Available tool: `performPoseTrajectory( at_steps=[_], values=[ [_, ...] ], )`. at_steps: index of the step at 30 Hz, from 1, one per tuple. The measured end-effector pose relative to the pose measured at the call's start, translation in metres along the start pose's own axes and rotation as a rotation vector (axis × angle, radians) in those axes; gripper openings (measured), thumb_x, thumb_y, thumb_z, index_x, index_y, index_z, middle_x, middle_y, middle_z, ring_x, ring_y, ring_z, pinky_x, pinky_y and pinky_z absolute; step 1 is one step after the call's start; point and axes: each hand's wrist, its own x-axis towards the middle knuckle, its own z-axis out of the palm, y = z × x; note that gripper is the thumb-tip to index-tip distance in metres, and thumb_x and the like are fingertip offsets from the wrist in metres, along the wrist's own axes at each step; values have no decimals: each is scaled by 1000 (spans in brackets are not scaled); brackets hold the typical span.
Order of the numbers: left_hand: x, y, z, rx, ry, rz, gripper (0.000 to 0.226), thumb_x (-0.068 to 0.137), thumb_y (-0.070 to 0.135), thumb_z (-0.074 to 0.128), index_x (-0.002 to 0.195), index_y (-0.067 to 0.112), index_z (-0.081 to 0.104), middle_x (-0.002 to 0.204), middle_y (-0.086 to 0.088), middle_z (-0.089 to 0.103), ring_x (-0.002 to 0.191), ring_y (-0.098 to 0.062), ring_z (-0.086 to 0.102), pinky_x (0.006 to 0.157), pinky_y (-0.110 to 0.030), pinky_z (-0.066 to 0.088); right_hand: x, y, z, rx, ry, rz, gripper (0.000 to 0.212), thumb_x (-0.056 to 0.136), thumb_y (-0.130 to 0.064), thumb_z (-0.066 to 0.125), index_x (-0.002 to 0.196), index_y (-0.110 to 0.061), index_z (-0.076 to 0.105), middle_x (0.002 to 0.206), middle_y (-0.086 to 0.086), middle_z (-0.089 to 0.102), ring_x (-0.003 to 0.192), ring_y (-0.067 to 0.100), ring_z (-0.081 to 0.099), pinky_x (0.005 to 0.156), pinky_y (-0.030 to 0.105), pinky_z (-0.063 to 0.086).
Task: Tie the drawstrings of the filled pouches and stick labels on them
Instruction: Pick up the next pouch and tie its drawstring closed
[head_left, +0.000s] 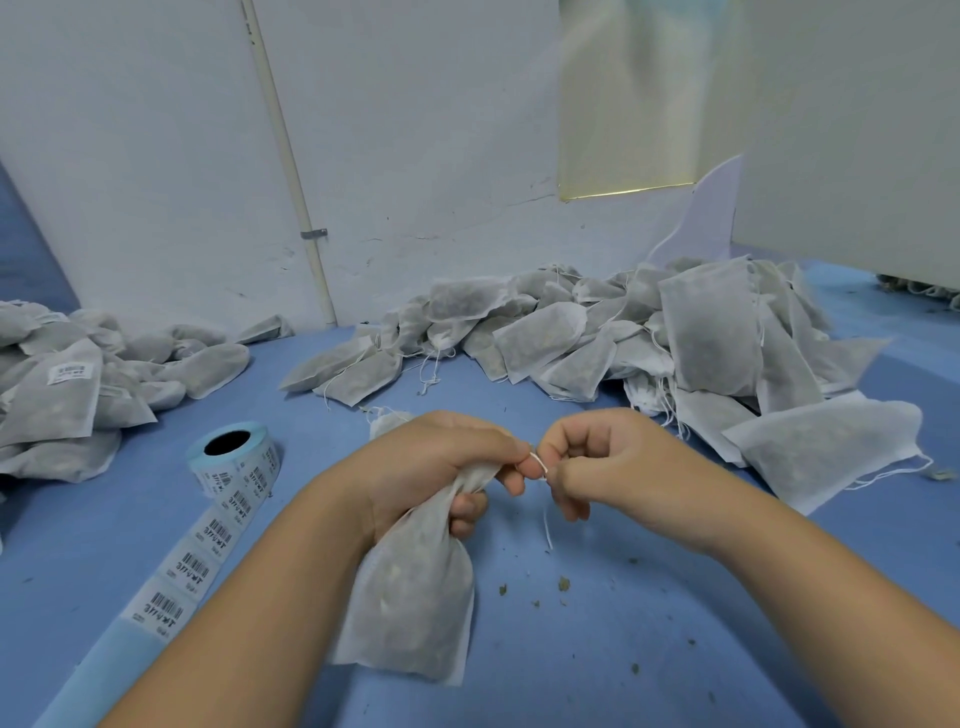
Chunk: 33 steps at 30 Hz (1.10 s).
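Observation:
A filled white fabric pouch (415, 592) hangs over the blue table, its gathered neck gripped by my left hand (441, 467). My right hand (587, 457) pinches the white drawstring (540, 467) right at the neck, a loose end dangling below. A roll of barcode labels (234, 457) stands to the left, its strip (192, 566) unrolled toward me. A large heap of filled pouches (649, 338) with loose strings lies behind and to the right. Another heap (78, 384) at the left includes a pouch bearing a label.
The blue table (649, 649) carries scattered brown crumbs in front of my hands. One more small pouch (387, 421) lies just behind my left hand. A white wall with a vertical pipe (296, 171) closes the back, and a white panel (857, 130) stands at right.

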Motion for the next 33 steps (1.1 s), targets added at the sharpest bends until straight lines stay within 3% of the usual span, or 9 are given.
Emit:
performPoseTrajectory(
  at_steps=[5, 7, 10, 12, 17, 21, 24, 27, 33],
  values=[
    [-1, 2, 1, 131, 108, 101, 17, 87, 19, 71, 70, 17, 73, 66, 1, 65, 40, -11, 45, 43, -22, 41, 2, 2, -2, 37, 32, 29, 9, 65, -22, 54, 62, -24, 62, 58, 2, 61, 60, 16, 54, 65, 27, 44],
    [-2, 4, 2, 170, 124, 111, 22, 88, 22, 70, 66, 18, 72, 63, 2, 64, 40, -11, 46, 44, -22, 42, 3, 3, -2, 56, 67, 23, 13, 72, -17, 56, 63, -23, 63, 59, 1, 61, 61, 17, 58, 64, 29, 46],
    [-2, 6, 5, 199, 169, 137, 18, 89, 25, 69, 76, 14, 71, 67, 3, 64, 42, -13, 47, 45, -24, 43, 6, 5, -1, 131, 130, 24, 17, 86, -9, 58, 73, -17, 66, 71, 1, 69, 64, 16, 65, 63, 29, 48],
    [-2, 6, 7, 209, 191, 158, 17, 91, 24, 67, 80, 13, 72, 70, 3, 65, 43, -14, 48, 45, -25, 43, 6, 6, 0, 191, 139, 32, 6, 87, -15, 63, 82, -14, 66, 80, 2, 72, 67, 18, 68, 62, 28, 50],
    [-2, 7, 11, 246, 227, 170, 21, 94, 24, 62, 89, 4, 67, 70, 3, 63, 43, -14, 47, 46, -25, 42, 6, 5, 5, 271, 193, -3, 11, 82, -18, 75, 84, -12, 65, 77, 6, 71, 66, 20, 67, 58, 25, 51],
    [-2, 7, 12, 272, 262, 168, 20, 94, 26, 62, 80, 14, 68, 69, 4, 63, 43, -14, 47, 46, -25, 42, 6, 0, 5, 316, 230, 14, 14, 74, -35, 70, 76, -21, 70, 81, 5, 72, 67, 19, 67, 59, 28, 50],
    [-1, 7, 12, 276, 272, 160, 20, 94, 26, 63, 78, 14, 66, 68, 4, 62, 43, -13, 48, 46, -24, 42, 5, 1, 4, 267, 225, 24, 18, 77, -26, 78, 86, -15, 67, 80, 6, 72, 67, 17, 68, 61, 26, 51],
    [-2, 7, 13, 286, 261, 150, 21, 94, 26, 63, 76, 14, 65, 68, 5, 63, 43, -13, 47, 48, -25, 41, 5, 1, 6, 225, 252, 25, 13, 81, -8, 73, 91, -11, 64, 72, 6, 69, 64, 13, 67, 58, 22, 51],
    [-4, 9, 13, 352, 256, 120, 39, 94, 32, 63, 55, 28, 66, 57, 11, 60, 43, -12, 48, 53, -28, 37, 5, 3, 10, -108, 386, -93, 13, 83, -8, 70, 83, -21, 70, 70, -1, 67, 61, 17, 60, 57, 25, 48]
  ],
)
